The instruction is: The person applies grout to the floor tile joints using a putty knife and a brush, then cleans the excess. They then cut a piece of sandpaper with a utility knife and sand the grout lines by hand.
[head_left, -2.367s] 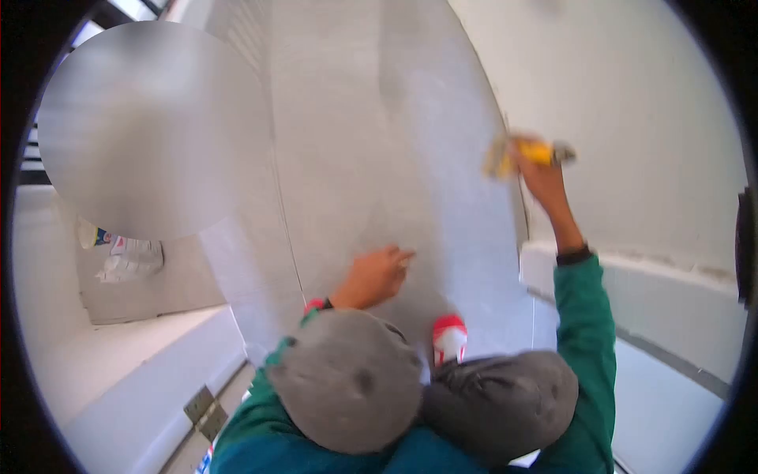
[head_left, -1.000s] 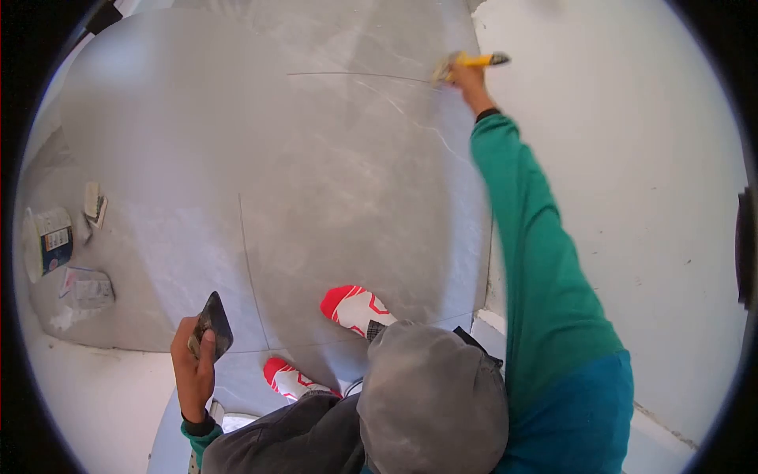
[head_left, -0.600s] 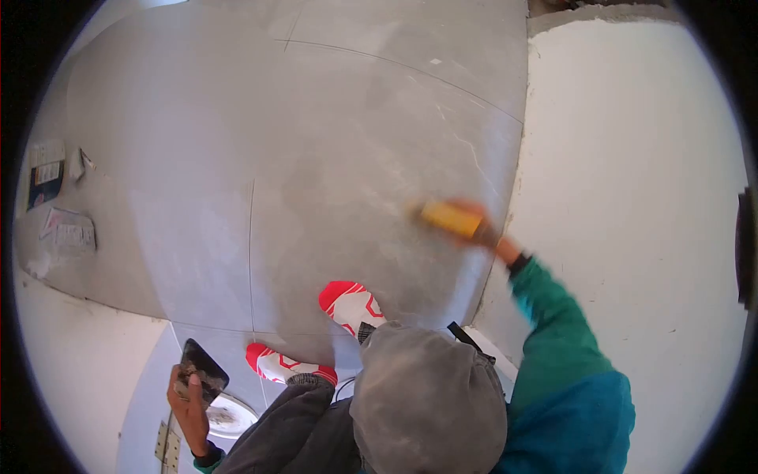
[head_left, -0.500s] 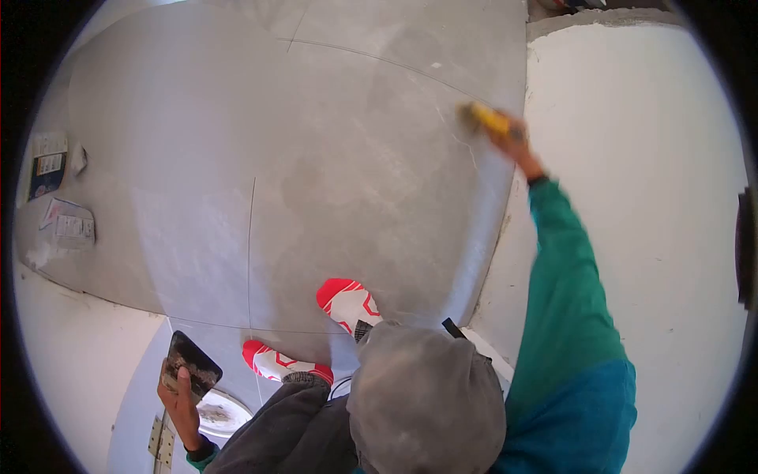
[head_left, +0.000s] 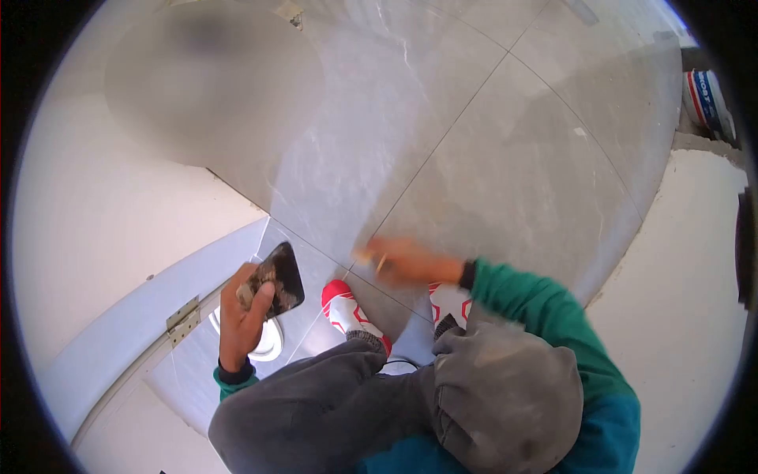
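Note:
My left hand [head_left: 243,316] grips a dark, flat rectangular object [head_left: 283,278] smeared with brown-grey residue, thumb pressed on its face. Near the middle of the view my right hand [head_left: 399,262] is blurred, with its fingers closed round a yellow-handled tool [head_left: 365,257]. The tool's head is mostly hidden or smeared by motion. Both stand over the grey tiled floor [head_left: 474,166], close to a tile joint and in front of my socked feet [head_left: 343,308].
A door edge with a brass hinge [head_left: 183,320] lies at the left, beside a white round lid or bowl [head_left: 270,340]. White walls flank the floor. A printed bucket [head_left: 709,103] sits at the upper right. A grey blurred oval covers the upper left.
My right hand has come in from the far right side of the floor to near my feet. My left hand has risen with the dark object. The view has turned left.

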Demonstrator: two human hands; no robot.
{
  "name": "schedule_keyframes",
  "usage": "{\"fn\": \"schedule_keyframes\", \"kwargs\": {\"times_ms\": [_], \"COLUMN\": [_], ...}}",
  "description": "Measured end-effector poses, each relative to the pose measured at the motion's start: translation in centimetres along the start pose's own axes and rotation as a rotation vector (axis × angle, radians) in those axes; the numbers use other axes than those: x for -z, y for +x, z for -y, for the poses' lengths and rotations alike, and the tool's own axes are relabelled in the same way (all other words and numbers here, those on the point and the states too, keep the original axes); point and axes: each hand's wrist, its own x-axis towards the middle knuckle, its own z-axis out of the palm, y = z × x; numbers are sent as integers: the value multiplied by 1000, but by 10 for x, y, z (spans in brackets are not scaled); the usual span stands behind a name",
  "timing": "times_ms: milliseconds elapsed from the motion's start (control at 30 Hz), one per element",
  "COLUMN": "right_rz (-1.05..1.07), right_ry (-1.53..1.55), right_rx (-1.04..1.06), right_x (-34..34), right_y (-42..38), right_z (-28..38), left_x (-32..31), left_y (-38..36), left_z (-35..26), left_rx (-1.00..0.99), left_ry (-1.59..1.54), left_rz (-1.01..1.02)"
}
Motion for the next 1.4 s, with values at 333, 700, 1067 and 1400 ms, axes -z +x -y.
{"fn": "schedule_keyframes", "kwargs": {"times_ms": [333,700,1067,1400], "right_rz": [-742,-231,-185,-772], "right_ry": [-1117,-779,-456,-801], "right_rx": [-356,-210,-109,-167], "right_x": [323,196,55,183], "right_y": [69,131,183,203], "right_z": [-63,-105,-84,-53], "left_x": [6,11,2,-94], "left_y": [-32,-25,-16,20], "left_z": [14,13,59,136], "left_rx": [79,116,193,63], "left_ry": [-124,-157,-274,-51], "left_rz": [-110,-48,246,144]}}
